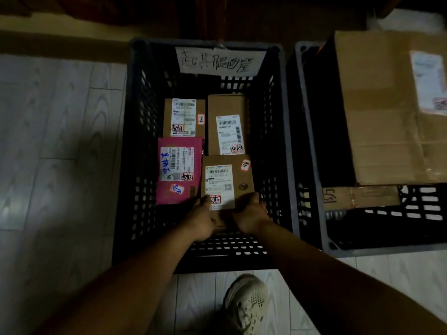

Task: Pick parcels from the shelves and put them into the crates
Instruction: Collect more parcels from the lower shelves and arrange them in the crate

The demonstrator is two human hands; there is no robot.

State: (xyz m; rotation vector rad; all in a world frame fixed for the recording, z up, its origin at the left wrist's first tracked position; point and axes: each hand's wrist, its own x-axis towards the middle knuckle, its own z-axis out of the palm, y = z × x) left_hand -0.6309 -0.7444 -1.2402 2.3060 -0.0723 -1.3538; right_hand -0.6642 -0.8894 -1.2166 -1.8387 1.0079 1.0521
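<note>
Left hand: grips box near-left corner, fingers curled.
Right hand: grips near-right corner.
Box: in crate, near-right gap beside pink parcel; label up, likely for flat fit.

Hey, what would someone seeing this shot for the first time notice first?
Probably the left hand and right hand gripping the near end of a brown box inside the black crate at centre. Then the bright pink parcel lying just left of that box, and the handwritten paper sign on the crate's far wall. A big cardboard carton sits across the neighbouring crate on the right.
</note>
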